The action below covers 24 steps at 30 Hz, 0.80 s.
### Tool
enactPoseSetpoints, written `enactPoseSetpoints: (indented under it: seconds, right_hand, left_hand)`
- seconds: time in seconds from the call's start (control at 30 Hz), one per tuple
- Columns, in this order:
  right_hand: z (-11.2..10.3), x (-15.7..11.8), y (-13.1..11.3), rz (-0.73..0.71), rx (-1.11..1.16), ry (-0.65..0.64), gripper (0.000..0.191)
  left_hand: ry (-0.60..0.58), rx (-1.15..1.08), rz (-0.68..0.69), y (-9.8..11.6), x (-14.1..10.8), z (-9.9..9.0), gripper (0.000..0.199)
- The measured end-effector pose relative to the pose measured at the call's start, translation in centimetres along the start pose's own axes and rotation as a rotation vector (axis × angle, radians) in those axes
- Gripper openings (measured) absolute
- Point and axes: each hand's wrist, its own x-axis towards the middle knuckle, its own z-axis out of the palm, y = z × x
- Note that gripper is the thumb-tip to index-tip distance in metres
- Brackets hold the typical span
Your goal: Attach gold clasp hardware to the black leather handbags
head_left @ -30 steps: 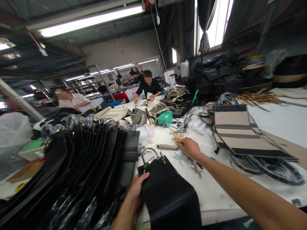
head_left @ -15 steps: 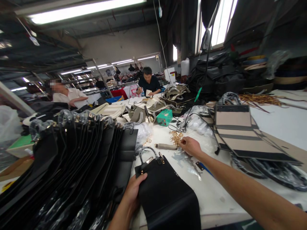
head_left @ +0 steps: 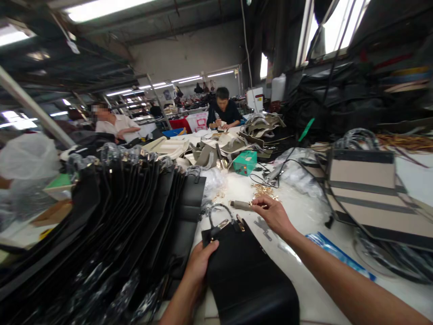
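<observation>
My left hand (head_left: 202,262) is closed on the upper left edge of a black handbag panel (head_left: 250,271), thumb on top. The panel carries a plastic-wrapped handle (head_left: 216,208) and gold metal fittings (head_left: 241,224) along its top edge. Over the table, my right hand (head_left: 272,215) pinches a small gold-coloured metal piece (head_left: 251,204) between thumb and fingertips; its exact shape is too small to tell. Right beside those fingertips lies a taupe wrapped bar (head_left: 241,206). A pile of small gold metal pieces (head_left: 264,191) is spread just behind the hand.
Many black bags (head_left: 135,203) stand in a row on the left. A green box (head_left: 245,163) with a cable sits beyond the gold pieces. Beige-and-black bag panels (head_left: 361,194) are stacked at right, near a blue packet (head_left: 338,257). Two people work further back.
My right hand has lifted slightly off the gold pile and come nearer the wrapped bar, a gold glint now at its fingertips. The left hand keeps its hold. The camera view has shifted.
</observation>
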Motion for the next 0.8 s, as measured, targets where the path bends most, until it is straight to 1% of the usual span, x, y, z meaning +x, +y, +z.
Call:
enactPoseSetpoints:
  seconds: [0.07,0.1,0.13,0.17,0.23,0.27,0.3,0.33,0.37,0.4,0.47,0.5,0.53,0.63,0.7,0.8]
  right_hand:
    - [1.4,-1.0,-1.6,-0.002,0.087,-0.074,0.022]
    - [2.1,-1.5,-2.2,0.0,0.125,-0.12,0.022]
    - [2.8,-2.0,-2.6,-0.002,0.15,-0.17,0.022]
    - [3.4,-2.5,-2.9,-0.017,0.161,-0.22,0.022]
    - [4.6,-3.4,-2.7,-0.045,0.152,-0.319,0.025]
    - [5.1,-3.7,-2.5,-0.054,0.149,-0.342,0.027]
    - [5.6,-4.0,-2.1,-0.066,0.147,-0.349,0.029]
    - [6.0,-4.2,-1.7,-0.075,0.151,-0.345,0.032]
    - [6.3,-4.5,-1.3,-0.087,0.16,-0.35,0.034]
    - [6.4,-4.7,-1.0,-0.098,0.172,-0.37,0.035]
    - [6.5,-5.0,-0.2,-0.102,0.199,-0.45,0.033]
    - [6.5,-5.0,0.1,-0.095,0.213,-0.495,0.032]
    - [6.4,-5.1,0.3,-0.079,0.224,-0.528,0.031]
    - [6.2,-5.0,0.8,-0.027,0.255,-0.569,0.031]
    - [6.2,-4.9,0.7,-0.022,0.277,-0.594,0.03]
    - [6.1,-5.0,-0.2,-0.052,0.311,-0.637,0.029]
  left_hand:
    - [-0.013,0.112,0.116,-0.1,-0.1,0.0,0.042]
    - [0.003,0.217,0.204,0.0,-0.2,-0.1,0.042]
    - [0.051,0.356,0.296,0.2,-0.4,-0.2,0.041]
    - [0.137,0.503,0.382,0.4,-0.7,-0.3,0.04]
    - [0.352,0.749,0.521,1.0,-1.5,-0.4,0.041]
    - [0.44,0.829,0.583,1.3,-2.0,-0.3,0.044]
    - [0.49,0.881,0.639,1.6,-2.5,-0.1,0.047]
    - [0.49,0.91,0.688,2.0,-3.0,0.3,0.048]
    - [0.436,0.921,0.717,2.3,-3.5,0.7,0.046]
    - [0.346,0.919,0.724,2.6,-4.0,1.3,0.043]
    - [0.159,0.898,0.703,3.2,-4.5,2.4,0.035]
    - [0.098,0.882,0.685,3.4,-4.5,3.0,0.032]
    - [0.068,0.86,0.667,3.6,-4.5,3.5,0.03]
    - [0.082,0.75,0.601,3.5,-3.8,4.2,0.027]
    - [0.087,0.63,0.508,3.0,-3.2,4.2,0.028]
    - [0.091,0.427,0.362,1.9,-2.3,3.7,0.037]
